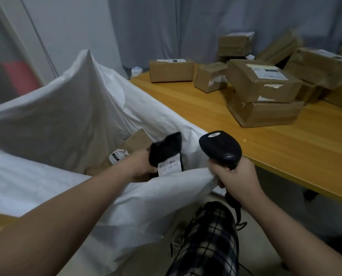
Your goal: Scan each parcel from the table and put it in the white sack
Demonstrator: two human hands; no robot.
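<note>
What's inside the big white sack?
A brown cardboard parcel with a white label lies inside the white sack. The left hand holds a black parcel at its mouth. Anything deeper is hidden by the sack's folds.

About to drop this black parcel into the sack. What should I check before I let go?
1. Left hand grip on the black soft parcel: ok.
2. Parcel over the open mouth of the large white sack: ok.
3. Room beside the brown cardboard box already inside: ok.
4. Right hand keeping the black handheld scanner out of the drop path: ok.
5. Parcel's white label already scanned: cannot tell.
</note>
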